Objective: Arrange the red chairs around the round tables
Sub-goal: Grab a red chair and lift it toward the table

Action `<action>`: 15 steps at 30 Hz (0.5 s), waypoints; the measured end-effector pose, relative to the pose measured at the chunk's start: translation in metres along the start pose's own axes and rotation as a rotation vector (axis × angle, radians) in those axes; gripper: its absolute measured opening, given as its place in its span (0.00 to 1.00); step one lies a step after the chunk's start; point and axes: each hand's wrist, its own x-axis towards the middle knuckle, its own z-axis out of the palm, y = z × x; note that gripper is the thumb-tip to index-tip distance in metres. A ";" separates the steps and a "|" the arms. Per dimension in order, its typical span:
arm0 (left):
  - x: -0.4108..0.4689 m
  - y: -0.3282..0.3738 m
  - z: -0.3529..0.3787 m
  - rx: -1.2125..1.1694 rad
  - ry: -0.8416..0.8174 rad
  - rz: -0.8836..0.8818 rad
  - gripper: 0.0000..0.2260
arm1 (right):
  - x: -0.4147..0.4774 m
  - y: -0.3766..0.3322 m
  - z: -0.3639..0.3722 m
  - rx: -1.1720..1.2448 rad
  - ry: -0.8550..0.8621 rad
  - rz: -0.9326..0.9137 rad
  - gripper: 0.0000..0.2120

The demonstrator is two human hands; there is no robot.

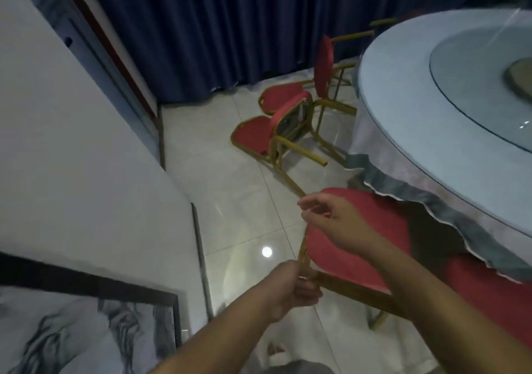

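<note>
A red chair [354,247] with a gold metal frame lies tipped in front of me, beside the round table [408,91] and its pale cloth. My left hand [290,290] grips a gold frame bar at the chair's near corner. Over the far edge of the red cushion is my right hand [334,218], fingers curled at the frame, though I cannot tell if it grips. Two more red chairs lie toppled on the floor further back, one [259,136] nearer, one [280,97] behind it, their gold legs pointing at the table.
Dark blue curtains [201,28] hang at the back. On the left runs a white wall [72,157] with a framed picture [86,327] at lower left. The floor is of glossy white tiles [230,201]. A glass turntable [483,85] sits on the table.
</note>
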 end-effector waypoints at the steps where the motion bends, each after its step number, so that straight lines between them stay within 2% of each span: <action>1: 0.010 0.014 -0.001 0.053 -0.060 -0.041 0.16 | 0.016 -0.002 -0.003 -0.006 0.021 0.014 0.08; 5: 0.063 0.076 -0.023 0.323 -0.456 -0.198 0.13 | 0.086 0.002 -0.010 0.007 0.080 0.096 0.11; 6: 0.080 0.092 -0.035 0.419 -0.510 -0.211 0.12 | 0.104 0.005 -0.010 0.005 0.094 0.123 0.11; 8: 0.114 0.129 -0.066 0.580 -0.420 -0.201 0.12 | 0.140 0.011 -0.010 -0.001 0.149 0.195 0.11; 11: 0.159 0.205 -0.130 0.723 -0.059 0.002 0.14 | 0.196 0.014 -0.007 0.009 0.216 0.300 0.10; 15: 0.183 0.318 -0.224 0.737 0.104 0.086 0.14 | 0.271 0.001 0.002 0.078 0.267 0.410 0.09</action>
